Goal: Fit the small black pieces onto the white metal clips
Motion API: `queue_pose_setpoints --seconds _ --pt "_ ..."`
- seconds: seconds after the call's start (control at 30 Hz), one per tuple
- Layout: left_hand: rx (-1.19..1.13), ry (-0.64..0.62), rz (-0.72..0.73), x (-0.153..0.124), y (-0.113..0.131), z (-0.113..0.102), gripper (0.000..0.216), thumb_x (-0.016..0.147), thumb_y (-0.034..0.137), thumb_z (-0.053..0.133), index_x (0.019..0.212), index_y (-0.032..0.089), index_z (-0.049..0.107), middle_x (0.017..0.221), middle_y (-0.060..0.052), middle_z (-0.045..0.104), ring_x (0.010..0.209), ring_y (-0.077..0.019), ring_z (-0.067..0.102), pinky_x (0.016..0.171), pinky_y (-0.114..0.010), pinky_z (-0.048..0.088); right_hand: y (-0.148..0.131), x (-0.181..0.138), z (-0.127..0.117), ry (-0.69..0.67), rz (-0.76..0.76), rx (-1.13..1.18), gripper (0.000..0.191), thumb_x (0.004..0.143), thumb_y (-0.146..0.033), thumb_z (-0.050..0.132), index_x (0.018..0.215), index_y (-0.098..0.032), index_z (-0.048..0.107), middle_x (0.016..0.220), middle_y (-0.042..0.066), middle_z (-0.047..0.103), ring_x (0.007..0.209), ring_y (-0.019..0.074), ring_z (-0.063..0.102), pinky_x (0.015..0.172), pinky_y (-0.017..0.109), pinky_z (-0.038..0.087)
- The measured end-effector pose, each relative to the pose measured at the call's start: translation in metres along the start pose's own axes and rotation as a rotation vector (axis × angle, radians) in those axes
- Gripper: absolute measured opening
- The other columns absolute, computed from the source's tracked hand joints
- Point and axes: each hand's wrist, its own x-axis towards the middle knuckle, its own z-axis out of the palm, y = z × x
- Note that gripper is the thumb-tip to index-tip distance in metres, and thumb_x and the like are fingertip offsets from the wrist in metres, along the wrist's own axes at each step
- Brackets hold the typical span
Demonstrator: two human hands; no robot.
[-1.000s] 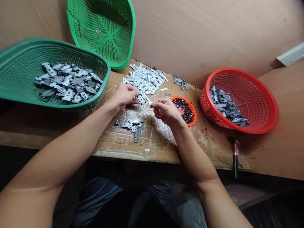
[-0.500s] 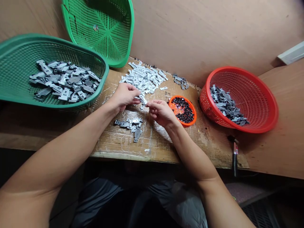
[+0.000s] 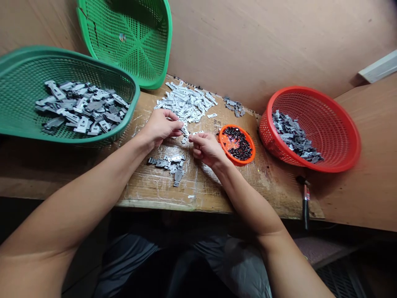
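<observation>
My left hand (image 3: 161,125) is closed in a pinch on a small white plastic strip at the near edge of the pile of white strips (image 3: 186,103). My right hand (image 3: 205,147) is closed too, its thumb and fingers pinching another white strip (image 3: 196,133) just right of the left hand's fingertips. The two hands nearly meet over the wooden board (image 3: 214,186). A small cluster of grey parts (image 3: 170,163) lies on the board below the hands.
A small orange dish (image 3: 228,143) of black bits sits right of my right hand. A red basket (image 3: 336,136) with grey parts stands further right. A green basket (image 3: 18,95) of grey-and-white parts stands left, another green basket (image 3: 133,41) leans behind. A tool (image 3: 306,198) lies at the board's right edge.
My right hand has moved left and a little down toward the left hand. The left hand stays at the pile's edge. The camera view has shifted slightly.
</observation>
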Motion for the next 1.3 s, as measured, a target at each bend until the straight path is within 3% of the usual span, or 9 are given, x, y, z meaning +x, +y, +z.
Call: queue_pose_setpoints --seconds 0.23,0.5,0.6,0.73,0.87,0.97,1.03,1.13,1.3 --pt "0.023 -0.045 0.045 -0.006 0.003 0.003 0.035 0.071 0.007 0.094 0.077 0.02 0.062 0.074 -0.001 0.064 0.065 -0.014 0.067 0.069 -0.033 0.059 -0.001 -0.002 0.002 -0.059 -0.034 -0.001 0.051 0.074 -0.054 0.098 0.08 -0.021 0.06 0.058 -0.008 0.056 0.042 0.0042 0.038 0.036 0.018 0.018" --pt "0.059 -0.195 0.043 -0.002 -0.012 0.003 0.026 0.077 0.014 0.096 0.087 0.017 0.072 0.067 0.0 0.062 0.06 -0.0123 0.061 0.063 -0.03 0.049 0.009 0.001 0.0 -0.056 -0.197 -0.14 0.063 0.072 -0.074 0.093 0.078 -0.023 0.057 0.06 -0.007 0.055 0.043 0.0055 0.037 0.039 0.022 0.023" --pt "0.037 -0.219 0.047 -0.001 -0.012 0.003 0.024 0.078 0.015 0.096 0.084 0.016 0.072 0.071 -0.001 0.063 0.065 -0.0132 0.063 0.069 -0.032 0.053 0.015 0.003 0.0 0.016 -0.349 -0.327 0.056 0.088 -0.075 0.079 0.082 -0.025 0.056 0.059 -0.007 0.05 0.047 0.0097 0.039 0.043 0.025 0.03" --pt "-0.023 -0.313 0.01 -0.006 0.001 -0.002 0.028 0.083 0.03 0.097 0.089 0.017 0.073 0.083 -0.005 0.069 0.08 -0.0178 0.071 0.083 -0.037 0.059 0.013 0.004 -0.01 0.196 -0.763 -0.797 0.035 0.109 -0.05 0.061 0.085 -0.025 0.053 0.075 0.001 0.059 0.067 0.0161 0.051 0.064 0.032 0.046" --pt "0.095 -0.504 -0.095 -0.011 0.011 -0.009 0.037 0.087 0.048 0.093 0.079 0.017 0.073 0.081 -0.01 0.072 0.074 -0.0201 0.07 0.073 -0.036 0.057 0.005 0.003 -0.028 0.113 -0.989 -1.123 0.022 0.111 -0.031 0.051 0.092 -0.023 0.059 0.084 0.005 0.064 0.078 0.0192 0.057 0.076 0.037 0.05" --pt "0.214 -0.529 -0.042 -0.012 0.01 -0.009 0.029 0.085 0.033 0.091 0.071 0.017 0.072 0.071 -0.006 0.067 0.061 -0.0136 0.059 0.063 -0.03 0.05 0.0 0.001 -0.037 0.035 -0.89 -1.018 0.012 0.106 -0.034 0.06 0.106 -0.023 0.065 0.087 0.004 0.069 0.077 0.0175 0.06 0.073 0.035 0.053" --pt "0.285 -0.501 0.035 -0.013 0.01 -0.006 0.022 0.084 0.026 0.087 0.07 0.018 0.071 0.068 -0.003 0.065 0.06 -0.0127 0.056 0.06 -0.028 0.046 -0.003 0.0 -0.039 -0.016 -0.735 -0.831 0.018 0.102 -0.039 0.065 0.11 -0.023 0.066 0.089 0.002 0.072 0.072 0.0155 0.063 0.067 0.031 0.054" --pt "0.408 -0.478 0.129 -0.018 0.011 0.0 0.019 0.084 0.024 0.08 0.069 0.018 0.07 0.065 -0.002 0.064 0.059 -0.0129 0.055 0.057 -0.027 0.042 -0.007 -0.002 -0.038 -0.071 -0.55 -0.625 0.024 0.098 -0.045 0.067 0.096 -0.022 0.067 0.084 0.001 0.072 0.063 0.013 0.062 0.058 0.028 0.052" --pt "0.521 -0.494 0.191 -0.023 0.013 0.006 0.011 0.084 0.025 0.073 0.075 0.018 0.071 0.062 0.002 0.059 0.051 -0.0108 0.045 0.051 -0.027 0.033 -0.014 -0.006 -0.034 -0.058 -0.462 -0.662 0.02 0.091 -0.035 0.069 0.079 -0.02 0.065 0.069 0.0 0.066 0.059 0.0115 0.054 0.055 0.025 0.043"
